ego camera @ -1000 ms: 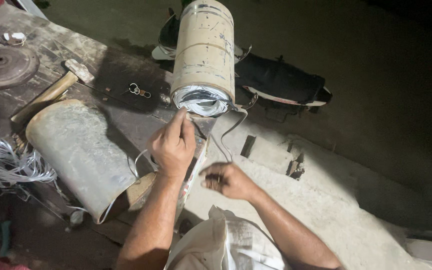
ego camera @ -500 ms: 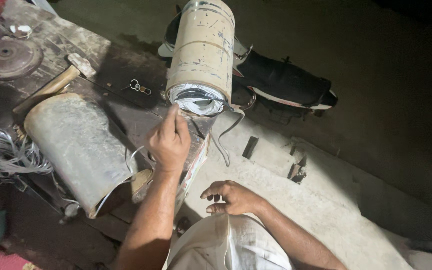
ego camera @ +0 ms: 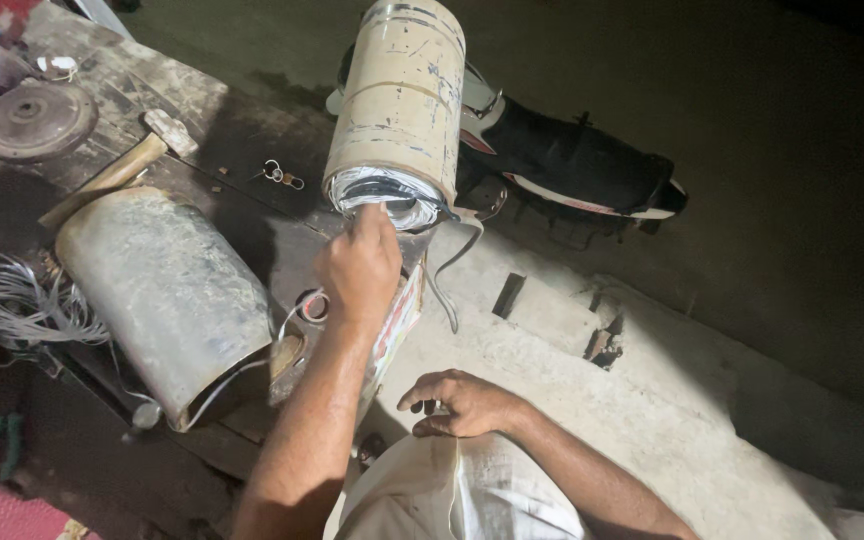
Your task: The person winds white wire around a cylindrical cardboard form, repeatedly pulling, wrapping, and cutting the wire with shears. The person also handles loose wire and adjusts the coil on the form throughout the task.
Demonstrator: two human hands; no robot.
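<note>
At twelve o'clock we have the cream metal cylinder (ego camera: pixel 400 95) lying on the table (ego camera: pixel 202 100), its open end packed with shiny wire windings (ego camera: pixel 384 200). It looks heavy and rigid, best held by its painted shell, while the windings look thin, springy and easy to nick. At nine o'clock a second grey cylinder (ego camera: pixel 162 295) rests on the table, with a loose wire coil (ego camera: pixel 12 305) beyond it. Our left hand (ego camera: pixel 360 265) is pinched together at the windings' lower edge; whether it grips a strand we cannot tell. Our right hand (ego camera: pixel 462 402), at six o'clock, rests loosely curled and empty on our lap. A small key ring (ego camera: pixel 280 175) lies at eleven o'clock
</note>
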